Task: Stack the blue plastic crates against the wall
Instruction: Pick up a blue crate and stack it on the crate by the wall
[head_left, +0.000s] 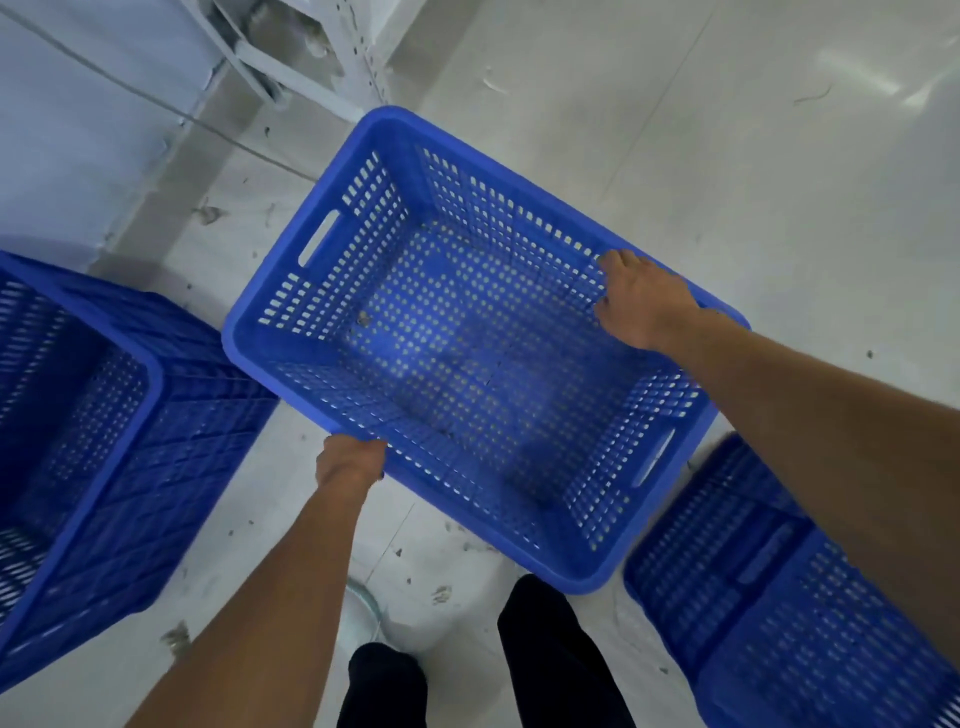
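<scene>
An empty blue perforated crate (332, 260) hangs in front of me above the floor, tilted, its open top facing the camera. My left hand (349, 461) grips its near long rim from below. Across the crate, my right hand (640, 300) is closed over the far long rim. A second blue crate (171, 447) stands at the left by the wall. A third blue crate (779, 587) sits low at the right, partly hidden by my right forearm.
A pale wall (78, 130) runs along the upper left with a thin cable across it. A grey metal frame (291, 57) stands at the top centre. The grey floor (727, 156) is scattered with small debris. My dark trouser legs (545, 649) show at the bottom.
</scene>
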